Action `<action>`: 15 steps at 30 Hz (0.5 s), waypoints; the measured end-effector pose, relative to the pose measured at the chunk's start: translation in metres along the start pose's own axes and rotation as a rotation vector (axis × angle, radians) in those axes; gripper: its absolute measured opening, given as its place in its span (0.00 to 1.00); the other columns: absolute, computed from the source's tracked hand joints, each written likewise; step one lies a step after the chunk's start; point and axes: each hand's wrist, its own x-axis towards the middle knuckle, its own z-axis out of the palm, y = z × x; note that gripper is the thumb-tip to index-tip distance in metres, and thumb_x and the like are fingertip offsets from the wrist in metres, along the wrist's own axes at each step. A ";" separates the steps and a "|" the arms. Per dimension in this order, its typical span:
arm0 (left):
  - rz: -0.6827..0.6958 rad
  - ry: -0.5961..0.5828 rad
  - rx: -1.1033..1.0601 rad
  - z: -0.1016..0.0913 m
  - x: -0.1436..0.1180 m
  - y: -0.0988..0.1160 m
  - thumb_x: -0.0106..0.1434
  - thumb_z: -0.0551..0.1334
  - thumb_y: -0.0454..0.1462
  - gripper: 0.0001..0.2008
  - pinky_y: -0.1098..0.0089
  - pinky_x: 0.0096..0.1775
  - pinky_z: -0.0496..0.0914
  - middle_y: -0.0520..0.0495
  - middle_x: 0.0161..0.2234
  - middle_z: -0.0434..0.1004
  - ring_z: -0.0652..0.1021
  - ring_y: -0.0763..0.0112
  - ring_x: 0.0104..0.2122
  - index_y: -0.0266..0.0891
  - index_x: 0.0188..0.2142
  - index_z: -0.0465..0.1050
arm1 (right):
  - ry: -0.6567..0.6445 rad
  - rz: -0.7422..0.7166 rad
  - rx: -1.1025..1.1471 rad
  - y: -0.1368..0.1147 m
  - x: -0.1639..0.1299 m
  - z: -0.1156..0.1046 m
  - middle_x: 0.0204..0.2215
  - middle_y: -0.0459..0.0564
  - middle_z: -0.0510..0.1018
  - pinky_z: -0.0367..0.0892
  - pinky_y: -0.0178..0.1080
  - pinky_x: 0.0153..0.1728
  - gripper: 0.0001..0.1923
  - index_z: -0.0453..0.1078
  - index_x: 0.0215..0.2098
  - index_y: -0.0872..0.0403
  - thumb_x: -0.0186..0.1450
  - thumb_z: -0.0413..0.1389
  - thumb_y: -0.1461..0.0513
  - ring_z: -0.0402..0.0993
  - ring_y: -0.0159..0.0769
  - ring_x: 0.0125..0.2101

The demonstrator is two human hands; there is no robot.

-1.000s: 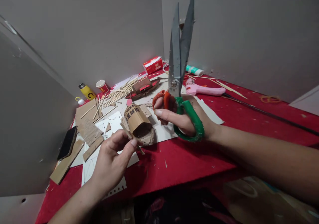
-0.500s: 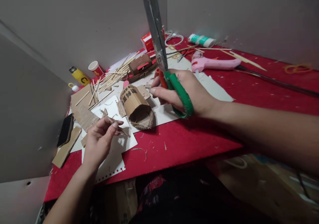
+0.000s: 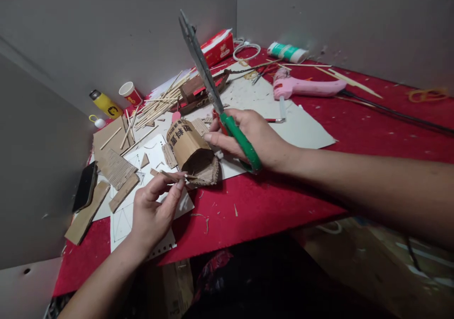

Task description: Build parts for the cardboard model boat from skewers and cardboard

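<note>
Left hand [image 3: 156,208] has its grip pinched on a thin brown strip [image 3: 169,175] by the hollow end of the little cardboard model [image 3: 191,150] on the red desk [image 3: 251,201], and the right hand [image 3: 255,137] has its grip wrapped round the scissors [image 3: 213,90], blades up. I'd watch those long blades: one careless wrist dip could gouge the model, and pinching too hard might crease the strip.

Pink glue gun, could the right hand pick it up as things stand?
Probably not while it's holding the scissors: they occupy the right hand. Otherwise the way to the pink glue gun looks free, with nothing tall standing between.
</note>
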 end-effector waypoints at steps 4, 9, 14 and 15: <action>0.062 -0.033 0.010 0.003 0.001 -0.001 0.63 0.62 0.31 0.05 0.70 0.42 0.75 0.48 0.40 0.82 0.81 0.71 0.39 0.40 0.38 0.76 | -0.014 0.007 0.004 0.001 0.001 0.000 0.23 0.43 0.69 0.60 0.37 0.27 0.08 0.65 0.30 0.56 0.58 0.59 0.61 0.64 0.31 0.24; 0.178 -0.053 0.091 0.005 0.002 0.002 0.63 0.61 0.28 0.06 0.70 0.44 0.74 0.44 0.40 0.82 0.81 0.71 0.41 0.37 0.38 0.74 | -0.015 0.034 -0.021 -0.001 0.002 -0.002 0.22 0.42 0.69 0.60 0.37 0.27 0.07 0.64 0.28 0.55 0.58 0.59 0.62 0.63 0.30 0.23; 0.177 -0.104 0.189 0.003 0.003 0.008 0.64 0.60 0.29 0.04 0.72 0.40 0.73 0.43 0.40 0.81 0.80 0.73 0.38 0.36 0.37 0.72 | -0.026 0.005 -0.014 0.000 0.003 -0.002 0.22 0.42 0.70 0.61 0.37 0.27 0.07 0.65 0.29 0.56 0.57 0.59 0.61 0.64 0.30 0.23; 0.174 -0.116 0.199 0.003 0.003 0.008 0.65 0.59 0.29 0.04 0.73 0.40 0.72 0.43 0.40 0.81 0.80 0.73 0.37 0.37 0.37 0.72 | -0.027 -0.004 -0.011 0.001 0.003 -0.002 0.22 0.43 0.70 0.61 0.37 0.28 0.07 0.65 0.29 0.56 0.57 0.59 0.61 0.64 0.31 0.23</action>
